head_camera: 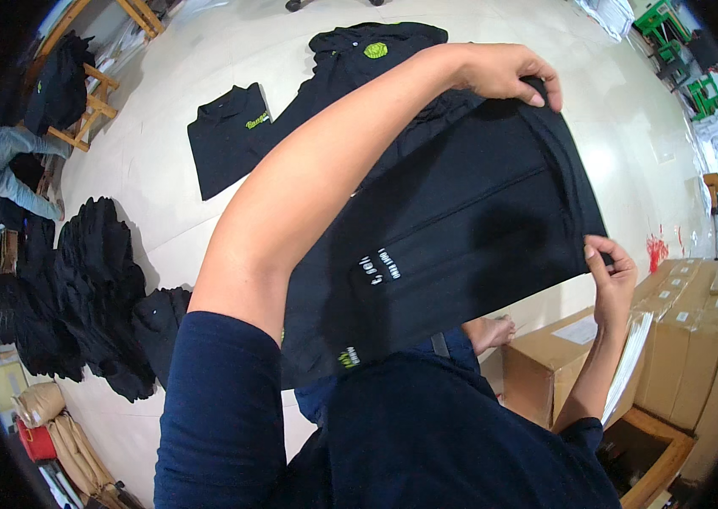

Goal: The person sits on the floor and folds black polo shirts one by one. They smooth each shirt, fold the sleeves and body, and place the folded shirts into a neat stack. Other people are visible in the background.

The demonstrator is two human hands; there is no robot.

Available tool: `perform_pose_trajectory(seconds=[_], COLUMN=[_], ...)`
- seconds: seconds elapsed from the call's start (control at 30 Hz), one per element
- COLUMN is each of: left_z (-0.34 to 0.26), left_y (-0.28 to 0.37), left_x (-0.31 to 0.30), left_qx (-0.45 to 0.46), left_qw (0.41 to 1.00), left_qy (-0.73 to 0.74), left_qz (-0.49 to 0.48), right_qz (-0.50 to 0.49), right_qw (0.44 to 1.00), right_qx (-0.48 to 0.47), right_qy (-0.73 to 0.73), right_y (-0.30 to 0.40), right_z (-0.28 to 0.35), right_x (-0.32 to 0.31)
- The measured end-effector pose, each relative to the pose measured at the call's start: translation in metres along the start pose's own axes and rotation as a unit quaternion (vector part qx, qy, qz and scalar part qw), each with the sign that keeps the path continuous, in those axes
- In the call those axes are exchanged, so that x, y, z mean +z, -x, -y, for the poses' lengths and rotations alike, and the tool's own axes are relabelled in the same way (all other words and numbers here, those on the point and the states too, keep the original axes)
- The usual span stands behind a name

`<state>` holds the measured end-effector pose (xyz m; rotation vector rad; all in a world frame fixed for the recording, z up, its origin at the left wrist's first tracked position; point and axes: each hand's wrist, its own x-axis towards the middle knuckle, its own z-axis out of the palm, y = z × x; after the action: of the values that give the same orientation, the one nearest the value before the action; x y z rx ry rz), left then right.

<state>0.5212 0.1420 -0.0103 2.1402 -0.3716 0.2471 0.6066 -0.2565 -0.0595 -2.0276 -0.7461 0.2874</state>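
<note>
A black garment [448, 210] with white and green printing is spread in front of me, its right-hand edge held by both hands. My left hand [514, 76], with the arm reaching across over the cloth, pinches the far right corner between thumb and fingers. My right hand [613, 270] pinches the near right corner. Beyond the cloth lies a pile of black garments [359, 70], one with a round green print. Beside it a folded black collared shirt [228, 137] with green lettering lies on the floor.
Stacks of black garments [101, 299] stand at the left, near another person's legs [21, 165] and a wooden stand [95, 102]. Taped cardboard boxes [670, 343] fill the lower right, above a wooden frame [664, 445]. Green equipment [664, 28] stands at the upper right.
</note>
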Motion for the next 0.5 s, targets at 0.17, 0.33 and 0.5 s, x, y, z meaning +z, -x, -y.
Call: perform_pose_trajectory(seconds=[0.17, 0.33, 0.5], left_z=[0.028, 0.005, -0.012], left_y=[0.035, 0.199, 0.39], left_x=[-0.026, -0.007, 0.066], left_qx=[0.0, -0.052, -0.233], left_qw=[0.987, 0.949, 0.892], left_qy=[-0.135, -0.287, -0.302], left_qz=[-0.089, -0.12, -0.244], right_qz=[-0.072, 0.035, 0.319], right_qw=[0.992, 0.966, 0.79], right_qx=[-0.093, -0.255, -0.495], right_qy=[-0.044, -0.019, -0.171], right_y=[-0.034, 0.027, 0.094], right_z=[0.045, 0.057, 0.099], right_x=[0.046, 0.117, 0.227])
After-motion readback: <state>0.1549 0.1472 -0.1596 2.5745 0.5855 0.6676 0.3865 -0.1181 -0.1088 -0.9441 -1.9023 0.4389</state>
